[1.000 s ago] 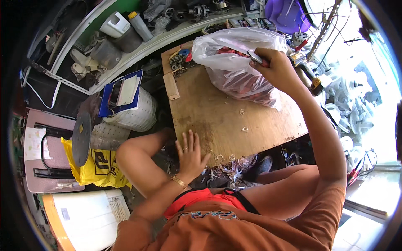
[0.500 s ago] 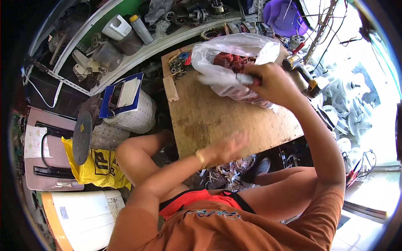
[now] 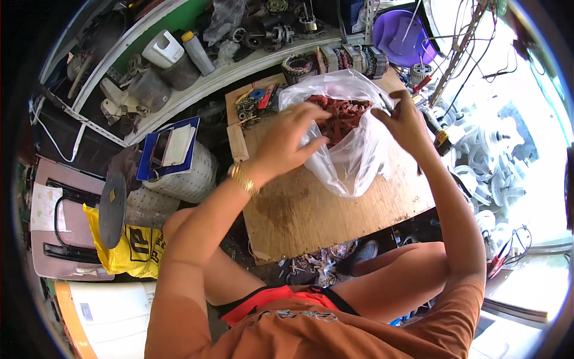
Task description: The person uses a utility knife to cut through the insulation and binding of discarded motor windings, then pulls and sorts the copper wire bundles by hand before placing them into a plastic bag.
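A clear plastic bag [image 3: 350, 173] sits on the wooden board with its mouth spread open. Dark red scraps, perhaps copper wire, [image 3: 344, 116] fill it. My left hand [image 3: 292, 140] is at the bag's left rim, thumb and fingers apart, holding nothing visible. At the right rim my right hand [image 3: 408, 124] is closed around a thin grey rod-like tool [image 3: 385, 103], whose kind I cannot make out. A gold bracelet circles my left wrist.
Small metal parts [image 3: 248, 107] lie at the board's [image 3: 299, 221] far left corner. Wound motor stators [image 3: 353, 60] line its back edge. A yellow-black cordless drill [image 3: 439, 134] is on the right, beside white plastic parts [image 3: 493, 161]. Scraps [image 3: 323, 263] litter the floor.
My left hand has risen from the board's near edge to the bag's left rim. My right hand has moved right, and the bag now stands more upright with its mouth wider.
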`<state>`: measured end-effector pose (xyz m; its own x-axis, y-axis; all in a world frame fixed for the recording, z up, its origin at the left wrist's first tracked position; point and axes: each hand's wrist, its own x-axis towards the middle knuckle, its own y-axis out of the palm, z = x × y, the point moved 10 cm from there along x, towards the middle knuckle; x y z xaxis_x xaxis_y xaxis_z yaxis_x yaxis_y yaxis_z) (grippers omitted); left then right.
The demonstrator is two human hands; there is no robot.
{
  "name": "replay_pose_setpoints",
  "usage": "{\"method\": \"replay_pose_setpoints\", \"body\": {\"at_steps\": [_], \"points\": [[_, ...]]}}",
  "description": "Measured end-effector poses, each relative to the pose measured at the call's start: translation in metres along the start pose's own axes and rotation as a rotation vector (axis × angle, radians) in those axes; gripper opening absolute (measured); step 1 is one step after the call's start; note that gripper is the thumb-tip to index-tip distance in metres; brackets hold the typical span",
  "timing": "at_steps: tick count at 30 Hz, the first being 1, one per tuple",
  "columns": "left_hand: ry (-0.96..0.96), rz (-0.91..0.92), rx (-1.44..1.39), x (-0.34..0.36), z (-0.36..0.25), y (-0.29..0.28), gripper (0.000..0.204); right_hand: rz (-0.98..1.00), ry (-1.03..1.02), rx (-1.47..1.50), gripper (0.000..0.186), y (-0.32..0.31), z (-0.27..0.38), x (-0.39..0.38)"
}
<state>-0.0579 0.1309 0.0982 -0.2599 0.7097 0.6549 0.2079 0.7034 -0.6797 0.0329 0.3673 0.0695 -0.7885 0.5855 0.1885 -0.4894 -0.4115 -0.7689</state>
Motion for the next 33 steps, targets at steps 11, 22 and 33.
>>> {"method": "replay_pose_setpoints", "body": {"at_steps": [11,22,33], "points": [[-0.161,1.155,-0.578,-0.028,-0.018,0.119,0.016,0.341,0.231,0.577,0.048,0.075,-0.096,0.025],[0.591,0.778,0.109,0.049,-0.015,0.193,0.059,0.357,0.026,0.559,0.066,0.011,-0.093,-0.003],[0.191,0.958,0.192,0.026,0.055,0.142,0.051,0.492,-0.096,0.330,0.053,0.016,-0.041,-0.015]]}}
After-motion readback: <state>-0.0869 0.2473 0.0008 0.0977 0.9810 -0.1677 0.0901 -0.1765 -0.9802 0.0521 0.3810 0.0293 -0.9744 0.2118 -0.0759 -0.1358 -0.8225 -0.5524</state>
